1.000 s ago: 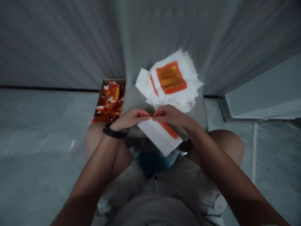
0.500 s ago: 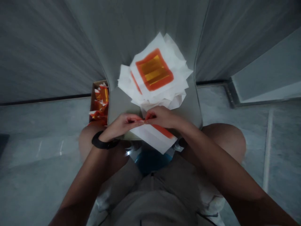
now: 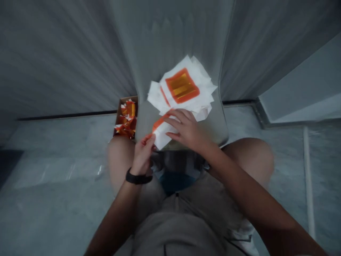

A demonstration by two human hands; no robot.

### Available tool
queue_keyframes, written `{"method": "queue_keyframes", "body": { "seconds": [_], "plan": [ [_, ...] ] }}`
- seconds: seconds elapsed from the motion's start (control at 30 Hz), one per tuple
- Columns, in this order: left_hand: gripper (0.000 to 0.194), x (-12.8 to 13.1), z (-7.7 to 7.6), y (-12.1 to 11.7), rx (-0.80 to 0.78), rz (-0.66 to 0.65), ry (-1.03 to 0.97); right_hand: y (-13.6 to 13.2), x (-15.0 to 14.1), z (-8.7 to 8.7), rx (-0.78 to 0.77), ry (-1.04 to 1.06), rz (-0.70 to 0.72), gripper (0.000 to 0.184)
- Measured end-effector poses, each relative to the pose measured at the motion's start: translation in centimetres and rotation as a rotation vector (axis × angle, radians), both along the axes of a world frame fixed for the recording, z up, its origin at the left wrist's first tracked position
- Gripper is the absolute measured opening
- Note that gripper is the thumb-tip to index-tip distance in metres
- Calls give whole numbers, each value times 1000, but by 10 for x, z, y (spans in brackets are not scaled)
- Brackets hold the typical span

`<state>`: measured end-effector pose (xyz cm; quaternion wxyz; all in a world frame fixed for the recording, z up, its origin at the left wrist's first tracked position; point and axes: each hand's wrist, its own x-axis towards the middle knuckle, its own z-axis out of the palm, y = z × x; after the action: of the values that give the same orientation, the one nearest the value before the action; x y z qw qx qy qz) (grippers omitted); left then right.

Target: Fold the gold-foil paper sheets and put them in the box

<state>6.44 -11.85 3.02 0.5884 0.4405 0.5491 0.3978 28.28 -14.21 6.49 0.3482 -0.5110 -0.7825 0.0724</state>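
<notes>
My left hand (image 3: 144, 154) pinches the end of a folded white paper (image 3: 163, 135) that has an orange stripe along one edge. My right hand (image 3: 185, 129) lies over the paper with its fingers spread, and part of the paper is hidden under them. Just beyond my fingertips sits a loose stack of white paper sheets (image 3: 182, 85), its top sheet printed with an orange-edged gold square. A cardboard box (image 3: 126, 119) of small folded orange and gold paper pieces stands to the left of the stack, near my left hand.
The stack rests on a grey padded seat (image 3: 145, 122) between my bare knees, and a black wristband (image 3: 138, 179) circles my left wrist. Grey fabric walls (image 3: 66, 53) rise behind, with a grey floor (image 3: 53, 199) on both sides.
My hands have parted from their pinch at the paper's middle. The left hand dropped to the paper's end, the right moved over it, and the paper swung up and left.
</notes>
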Motion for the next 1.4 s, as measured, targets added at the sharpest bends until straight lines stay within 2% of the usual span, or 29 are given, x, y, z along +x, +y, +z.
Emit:
{"method": "queue_keyframes", "body": {
  "seconds": [0.1,0.2,0.33,0.47,0.6,0.77,0.87,0.93,1.03,1.17,1.27,1.4],
  "plan": [
    [47,-3,-25,-24,-96,205,-109,-19,-17,-23,-14,-79,29,54],
    [41,-4,-41,-36,-102,328,-160,-25,-32,-47,-90,-174,95,53],
    [38,-6,-48,-36,-75,335,-196,-15,-42,-69,-91,-182,161,39],
    [37,-12,-48,-29,67,288,-80,-7,-48,-81,-79,-138,174,27],
    [31,-20,-51,-20,163,299,51,-5,-56,-86,-67,-125,161,26],
    [27,-29,-62,-15,161,318,86,0,-63,-88,-58,-142,227,23],
    [26,-36,-65,-14,194,268,160,3,-66,-87,-89,-68,215,17],
    [24,-40,-65,-15,216,215,246,5,-68,-86,-103,-15,173,16],
    [23,-45,-61,-19,242,146,357,5,-75,-86,-129,50,35,19],
    [28,-48,-58,-26,245,55,444,3,-87,-90,-138,116,-99,17],
    [33,-51,-59,-26,238,13,444,2,-92,-91,-144,122,-116,13],
    [30,-51,-66,-24,229,37,307,2,-86,-87,-163,106,-58,13]
  ]
}}
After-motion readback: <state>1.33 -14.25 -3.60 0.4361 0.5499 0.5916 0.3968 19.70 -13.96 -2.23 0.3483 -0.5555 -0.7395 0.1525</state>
